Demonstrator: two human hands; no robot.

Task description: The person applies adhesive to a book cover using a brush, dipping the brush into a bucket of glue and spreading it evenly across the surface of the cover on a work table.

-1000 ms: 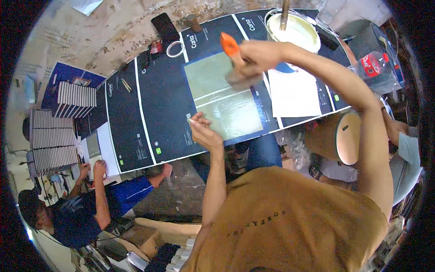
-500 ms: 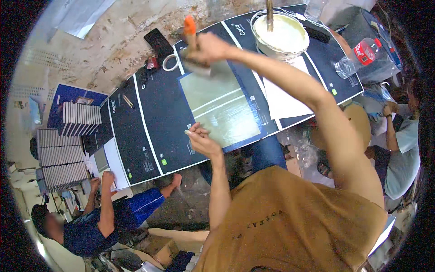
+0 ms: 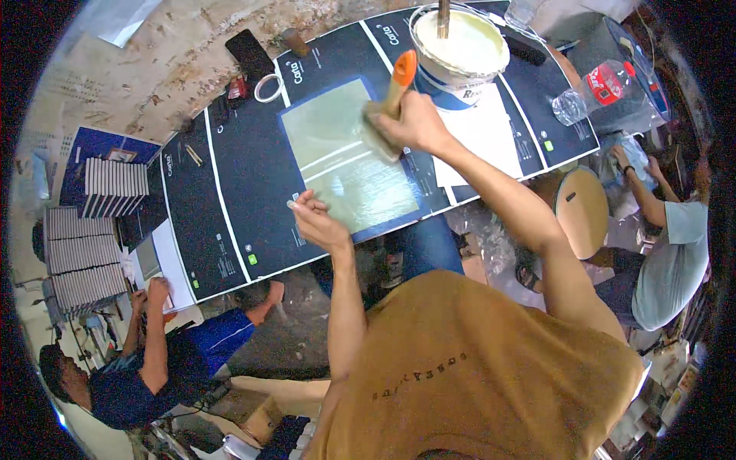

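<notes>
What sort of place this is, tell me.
Likely a small bookbinding workshop: neat stacks of what look like thin books, a bucket of pale paste-like stuff, and a wide brush in the right hand.

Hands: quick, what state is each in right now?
Left hand: half-open, nothing visibly held.
Right hand: closed, holding the orange-tipped brush.

Lettering (image 3: 294, 73) stands on the black table cover (image 3: 257, 172), white bucket (image 3: 445, 87), red bottle label (image 3: 603, 83), brown shirt (image 3: 468, 383)
</notes>
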